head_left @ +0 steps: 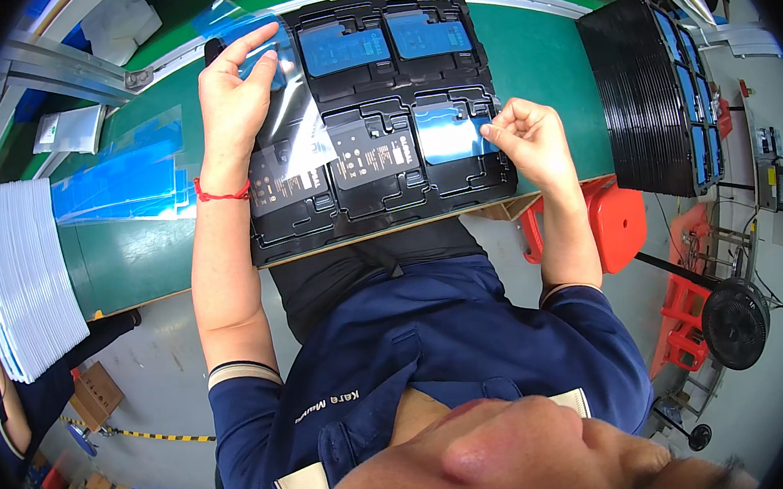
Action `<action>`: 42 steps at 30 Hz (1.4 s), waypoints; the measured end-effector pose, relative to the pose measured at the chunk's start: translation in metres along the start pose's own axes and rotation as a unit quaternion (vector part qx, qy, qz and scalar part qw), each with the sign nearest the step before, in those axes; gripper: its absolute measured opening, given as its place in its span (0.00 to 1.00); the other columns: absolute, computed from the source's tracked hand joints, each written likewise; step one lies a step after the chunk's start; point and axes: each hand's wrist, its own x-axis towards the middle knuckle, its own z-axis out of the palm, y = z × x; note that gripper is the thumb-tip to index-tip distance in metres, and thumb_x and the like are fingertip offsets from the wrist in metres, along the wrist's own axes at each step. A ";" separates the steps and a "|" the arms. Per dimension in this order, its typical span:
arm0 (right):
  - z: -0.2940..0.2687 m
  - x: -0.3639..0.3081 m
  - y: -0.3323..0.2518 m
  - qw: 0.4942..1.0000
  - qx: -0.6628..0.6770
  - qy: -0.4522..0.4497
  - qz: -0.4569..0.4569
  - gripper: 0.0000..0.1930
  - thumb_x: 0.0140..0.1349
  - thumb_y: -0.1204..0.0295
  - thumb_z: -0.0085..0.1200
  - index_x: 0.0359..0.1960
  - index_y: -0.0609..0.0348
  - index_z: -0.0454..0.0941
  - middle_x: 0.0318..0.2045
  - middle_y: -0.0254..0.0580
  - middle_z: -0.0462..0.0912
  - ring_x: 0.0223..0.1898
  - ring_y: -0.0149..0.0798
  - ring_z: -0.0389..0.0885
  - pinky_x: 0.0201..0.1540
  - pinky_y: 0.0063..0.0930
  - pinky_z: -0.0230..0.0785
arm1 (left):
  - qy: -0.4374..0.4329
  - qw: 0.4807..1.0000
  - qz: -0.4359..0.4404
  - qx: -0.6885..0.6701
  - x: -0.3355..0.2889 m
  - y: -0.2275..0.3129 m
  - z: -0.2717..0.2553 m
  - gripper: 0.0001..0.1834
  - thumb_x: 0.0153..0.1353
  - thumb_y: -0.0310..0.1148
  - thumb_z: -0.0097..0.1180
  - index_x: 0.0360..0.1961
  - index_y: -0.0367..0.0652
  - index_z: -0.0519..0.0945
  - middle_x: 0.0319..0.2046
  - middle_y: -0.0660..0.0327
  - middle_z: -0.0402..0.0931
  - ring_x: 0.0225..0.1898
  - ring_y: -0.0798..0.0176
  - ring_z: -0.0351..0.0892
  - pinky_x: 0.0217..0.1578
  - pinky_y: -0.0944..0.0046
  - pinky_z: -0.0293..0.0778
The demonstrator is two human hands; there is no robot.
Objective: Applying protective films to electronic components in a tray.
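My left hand [237, 95] is over the far left of a black moulded tray [379, 210], its thumb and index finger on a clear, partly blue-tinted plastic film [297, 104]. The film slants down across the tray's left side. At the near right compartment, my right hand [531, 139] pinches the right edge of a shiny blue film [449, 135] covering a flat pack. The near middle flat black pack [375, 159] and near left pack [284, 181] show dark, printed faces. Blue film covers the far middle pack [344, 47] and far right pack [432, 34]. The far left compartment is mostly hidden.
Blue and clear film sheets [120, 180] lie on the green bench [114, 269] to the left, beside a stack of white trays [26, 276]. Stacked black trays [644, 97] stand at the right. A red stool [615, 225] and black fan [736, 324] are beyond the bench.
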 end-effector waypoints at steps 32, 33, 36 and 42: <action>0.089 0.114 -0.079 0.937 0.151 -0.181 -0.260 0.06 0.54 0.77 0.60 0.34 0.62 0.79 0.32 0.30 0.75 0.34 0.23 0.71 0.37 0.17 0.65 | -0.192 0.968 -0.051 -0.153 -0.003 0.007 0.006 0.18 0.59 0.30 0.57 0.50 0.38 0.74 0.23 0.71 0.69 0.26 0.82 0.62 0.25 0.78 0.59; 0.089 0.114 -0.079 0.937 0.110 -0.148 -0.296 0.06 0.54 0.77 0.60 0.33 0.62 0.80 0.32 0.30 0.74 0.34 0.23 0.70 0.36 0.17 0.64 | -0.161 0.980 -0.028 -0.114 -0.005 0.005 0.006 0.12 0.59 0.35 0.58 0.27 0.36 0.79 0.20 0.73 0.68 0.23 0.81 0.60 0.22 0.76 0.57; 0.089 0.117 -0.072 0.930 0.144 -0.132 -0.310 0.05 0.55 0.76 0.59 0.33 0.63 0.79 0.32 0.30 0.73 0.33 0.23 0.68 0.35 0.15 0.61 | -0.116 0.992 0.043 0.037 -0.004 0.002 0.004 0.19 0.59 0.38 0.59 0.16 0.36 0.74 0.13 0.73 0.64 0.19 0.80 0.58 0.18 0.73 0.56; 0.072 0.136 -0.068 0.792 0.576 -0.116 -0.168 0.06 0.63 0.73 0.51 0.40 0.58 0.74 0.37 0.40 0.80 0.41 0.35 0.79 0.46 0.34 0.72 | 0.003 0.994 0.005 0.107 0.003 -0.007 -0.001 0.33 0.61 0.53 0.52 0.08 0.36 0.73 0.07 0.69 0.61 0.17 0.77 0.59 0.18 0.70 0.58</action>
